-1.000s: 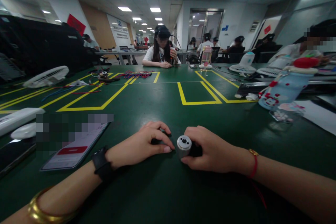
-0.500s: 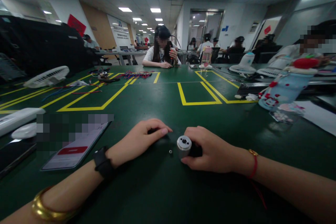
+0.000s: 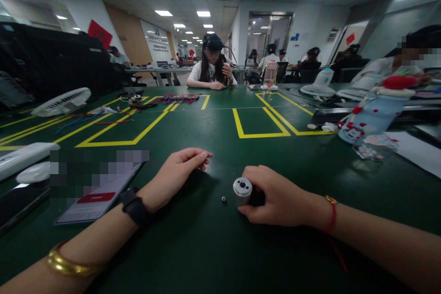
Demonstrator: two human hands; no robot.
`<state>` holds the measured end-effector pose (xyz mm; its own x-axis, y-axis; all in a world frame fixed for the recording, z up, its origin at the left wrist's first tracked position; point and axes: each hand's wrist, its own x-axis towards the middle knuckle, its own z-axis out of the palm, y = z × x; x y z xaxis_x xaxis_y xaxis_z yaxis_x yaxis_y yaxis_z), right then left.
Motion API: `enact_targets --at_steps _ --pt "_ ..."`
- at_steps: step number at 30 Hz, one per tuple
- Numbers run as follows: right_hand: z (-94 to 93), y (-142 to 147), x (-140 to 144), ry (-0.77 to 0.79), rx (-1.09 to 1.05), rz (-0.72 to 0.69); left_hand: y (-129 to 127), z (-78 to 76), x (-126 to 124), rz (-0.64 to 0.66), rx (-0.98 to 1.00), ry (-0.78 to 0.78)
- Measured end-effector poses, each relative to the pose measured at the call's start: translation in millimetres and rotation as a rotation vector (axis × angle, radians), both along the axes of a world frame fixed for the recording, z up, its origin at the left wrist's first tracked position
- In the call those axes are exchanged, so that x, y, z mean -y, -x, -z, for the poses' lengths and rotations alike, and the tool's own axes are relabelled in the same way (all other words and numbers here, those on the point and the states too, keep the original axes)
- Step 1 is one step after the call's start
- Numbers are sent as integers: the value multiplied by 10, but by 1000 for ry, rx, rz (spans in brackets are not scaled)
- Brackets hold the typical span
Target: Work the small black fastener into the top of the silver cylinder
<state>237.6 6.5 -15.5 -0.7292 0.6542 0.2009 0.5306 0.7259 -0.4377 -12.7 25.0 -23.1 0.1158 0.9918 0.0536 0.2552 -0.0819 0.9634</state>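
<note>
Right hand [image 3: 275, 197] grips small metal cylinder [image 3: 242, 189] on green table [image 3: 213, 248]. Left hand [image 3: 179, 172] loosely curled, empty, at 10 o'clock of tiny ring part [image 3: 223, 200]. Judged: part-fitting step; next needs fine pinch on it.

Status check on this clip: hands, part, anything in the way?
Right hand gripping small metal cylinder. Left hand lifted, fingers curled. Tiny ring loose beside cylinder.

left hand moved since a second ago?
Yes. The left hand has lifted back and left, away from the motor, uncovering a small ring on the table.
</note>
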Motion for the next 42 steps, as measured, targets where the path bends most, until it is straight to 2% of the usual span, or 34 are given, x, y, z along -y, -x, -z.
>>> enact_targets --at_steps 5,8,11,14,18,37,40,42 --pt "16 6 -11 -11 10 3 3 11 -20 8 -49 -5" --pt "20 1 -14 -3 -5 4 8 -18 -14 56 -128 4" --pt "23 -9 -8 -1 -20 2 34 -83 6 259 -283 -16" --pt "27 -15 -3 1 -18 11 71 -157 30 508 -468 -150" --pt "34 -11 -17 6 -16 13 87 -211 61 630 -531 -197" --pt "72 -2 -38 11 -22 -6 -38 -116 112 587 -592 -301" --pt "56 -1 -25 -2 -15 0 -65 -129 124 576 -517 -285" --pt "45 1 -20 -14 -11 5 -93 -160 133 521 -429 -272"
